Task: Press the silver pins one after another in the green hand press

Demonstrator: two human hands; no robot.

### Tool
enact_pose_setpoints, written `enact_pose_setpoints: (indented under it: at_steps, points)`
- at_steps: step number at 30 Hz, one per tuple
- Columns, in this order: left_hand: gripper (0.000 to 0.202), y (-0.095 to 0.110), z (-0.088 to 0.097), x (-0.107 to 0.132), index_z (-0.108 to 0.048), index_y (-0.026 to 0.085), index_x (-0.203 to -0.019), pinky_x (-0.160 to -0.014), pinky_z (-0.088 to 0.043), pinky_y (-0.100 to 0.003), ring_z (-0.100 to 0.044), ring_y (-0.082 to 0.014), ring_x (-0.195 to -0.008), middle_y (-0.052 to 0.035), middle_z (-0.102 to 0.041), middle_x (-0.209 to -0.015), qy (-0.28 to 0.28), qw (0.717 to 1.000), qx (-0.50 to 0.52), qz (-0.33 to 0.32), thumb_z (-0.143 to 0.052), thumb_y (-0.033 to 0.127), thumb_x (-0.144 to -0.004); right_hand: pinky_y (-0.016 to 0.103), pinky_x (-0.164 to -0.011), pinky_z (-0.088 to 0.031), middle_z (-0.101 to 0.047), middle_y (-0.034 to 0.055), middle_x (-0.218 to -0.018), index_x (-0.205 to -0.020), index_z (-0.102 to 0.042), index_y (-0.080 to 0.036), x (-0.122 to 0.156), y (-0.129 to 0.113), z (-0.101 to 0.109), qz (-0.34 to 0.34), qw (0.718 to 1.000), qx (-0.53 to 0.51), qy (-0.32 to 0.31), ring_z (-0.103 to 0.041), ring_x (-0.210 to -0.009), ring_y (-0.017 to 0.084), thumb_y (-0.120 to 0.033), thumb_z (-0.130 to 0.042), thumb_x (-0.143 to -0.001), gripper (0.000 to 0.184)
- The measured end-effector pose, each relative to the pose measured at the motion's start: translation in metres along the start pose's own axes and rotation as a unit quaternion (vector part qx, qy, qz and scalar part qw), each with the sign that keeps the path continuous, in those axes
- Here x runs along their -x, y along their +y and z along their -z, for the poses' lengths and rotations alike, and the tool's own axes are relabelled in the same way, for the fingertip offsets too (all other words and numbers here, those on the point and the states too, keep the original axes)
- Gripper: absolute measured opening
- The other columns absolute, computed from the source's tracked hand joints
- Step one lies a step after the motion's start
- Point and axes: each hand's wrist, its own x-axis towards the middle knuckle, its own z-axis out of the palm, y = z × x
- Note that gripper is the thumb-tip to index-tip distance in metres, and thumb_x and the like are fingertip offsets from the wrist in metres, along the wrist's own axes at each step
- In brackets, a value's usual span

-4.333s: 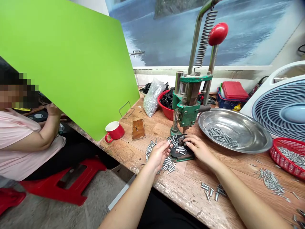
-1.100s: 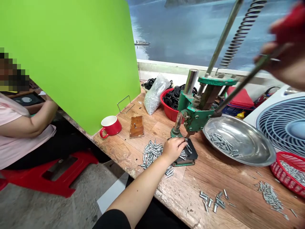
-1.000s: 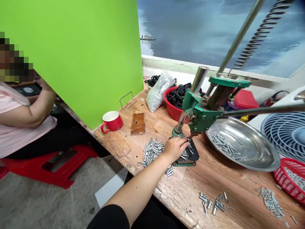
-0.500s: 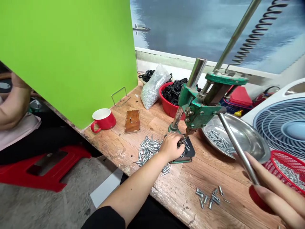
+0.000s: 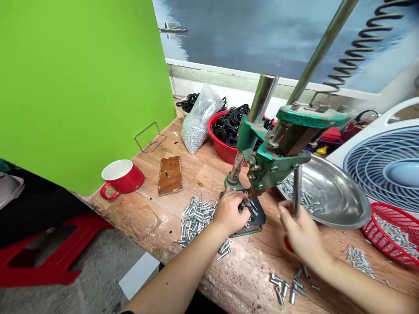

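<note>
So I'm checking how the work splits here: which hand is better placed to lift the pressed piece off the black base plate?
Left, probably. The left hand already rests on the black base plate under the green press, fingers at the small parts. The right hand is wrapped around the lever, away from the plate.

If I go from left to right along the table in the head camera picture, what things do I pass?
red cup → small wooden block → pile of metal pins → left hand → right hand on the press lever → steel bowl → red basket
</note>
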Motion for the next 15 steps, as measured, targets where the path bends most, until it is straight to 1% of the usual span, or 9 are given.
enact_pose_setpoints:
  at_steps: [2,3,5,7,9,11,12,14,15]
  points:
    - [0.032,-0.002,0.0,-0.001,-0.062,0.019,-0.094,-0.101,-0.034,-0.043,-0.058,-0.0214,-0.097,-0.0057,-0.066,-0.097,-0.003,1.0,-0.004,-0.005,-0.056,0.013,-0.063,0.031,-0.075,-0.044,-0.056,0.0102,-0.087,-0.097,-0.049,-0.015,-0.018,0.012,-0.026,0.035,0.997,0.0,0.07,-0.054,-0.082,0.019,-0.047,-0.037,-0.085,0.036]
    - [0.033,-0.002,0.0,-0.001,-0.062,0.018,-0.095,-0.1,-0.035,-0.042,-0.058,-0.0212,-0.097,-0.0057,-0.066,-0.098,-0.006,1.0,-0.007,-0.007,-0.056,0.013,-0.063,0.031,-0.078,-0.043,-0.057,0.0111,-0.09,-0.099,-0.048,-0.015,-0.025,0.015,-0.036,0.038,0.995,-0.004,0.09,-0.054,-0.086,0.02,-0.046,-0.036,-0.086,0.036]
    - [0.033,-0.002,-0.001,0.0,-0.062,0.018,-0.095,-0.098,-0.038,-0.041,-0.058,-0.0213,-0.097,-0.0061,-0.066,-0.099,-0.012,1.0,-0.019,-0.007,-0.057,0.013,-0.063,0.032,-0.081,-0.043,-0.057,0.0117,-0.092,-0.103,-0.047,-0.015,-0.036,0.019,-0.05,0.031,0.995,0.002,0.094,-0.055,-0.09,0.022,-0.044,-0.034,-0.088,0.036]
    - [0.032,0.0,-0.001,0.0,-0.062,0.017,-0.096,-0.096,-0.04,-0.04,-0.057,-0.0218,-0.098,-0.0075,-0.065,-0.101,-0.014,0.999,-0.037,-0.004,-0.057,0.014,-0.064,0.033,-0.083,-0.042,-0.057,0.0114,-0.093,-0.104,-0.047,-0.015,-0.038,0.019,-0.053,0.03,0.996,0.007,0.08,-0.055,-0.092,0.022,-0.044,-0.032,-0.089,0.035]
    - [0.032,0.006,0.002,0.0,-0.061,0.016,-0.097,-0.096,-0.04,-0.04,-0.056,-0.0225,-0.101,-0.0091,-0.064,-0.104,-0.018,0.998,-0.054,-0.005,-0.058,0.015,-0.065,0.034,-0.086,-0.042,-0.057,0.0112,-0.096,-0.106,-0.048,-0.015,-0.032,0.015,-0.046,0.037,0.997,0.0,0.066,-0.055,-0.094,0.022,-0.042,-0.033,-0.089,0.036]
    - [0.038,0.012,0.012,0.001,-0.059,0.016,-0.104,-0.097,-0.039,-0.039,-0.053,-0.0228,-0.107,-0.0095,-0.061,-0.11,-0.033,0.997,-0.062,-0.019,-0.06,0.018,-0.066,0.036,-0.092,-0.04,-0.054,0.0119,-0.108,-0.116,-0.044,-0.014,-0.018,0.009,-0.03,0.064,0.995,0.001,0.074,-0.05,-0.104,0.022,-0.041,-0.036,-0.087,0.04]
    - [0.042,0.015,0.02,0.002,-0.056,0.017,-0.109,-0.097,-0.038,-0.039,-0.051,-0.0227,-0.11,-0.009,-0.059,-0.114,-0.045,0.996,-0.065,-0.029,-0.061,0.021,-0.067,0.038,-0.096,-0.037,-0.05,0.012,-0.115,-0.122,-0.041,-0.014,-0.007,0.005,-0.019,0.086,0.992,0.009,0.088,-0.046,-0.11,0.022,-0.041,-0.038,-0.086,0.045]
    - [0.047,0.015,0.045,0.005,-0.051,0.02,-0.117,-0.097,-0.038,-0.037,-0.049,-0.0219,-0.112,-0.007,-0.055,-0.12,-0.067,0.994,-0.079,-0.037,-0.059,0.027,-0.071,0.042,-0.102,-0.031,-0.041,0.0101,-0.126,-0.129,-0.035,-0.016,0.021,-0.003,0.008,0.148,0.981,0.022,0.12,-0.039,-0.118,0.022,-0.04,-0.044,-0.084,0.053]
    - [0.043,0.011,0.06,0.007,-0.051,0.022,-0.117,-0.096,-0.039,-0.035,-0.049,-0.0211,-0.111,-0.006,-0.055,-0.12,-0.076,0.992,-0.095,-0.03,-0.056,0.03,-0.075,0.043,-0.104,-0.03,-0.041,0.008,-0.127,-0.128,-0.038,-0.019,0.036,-0.008,0.025,0.182,0.975,0.02,0.125,-0.038,-0.12,0.022,-0.04,-0.046,-0.083,0.051]
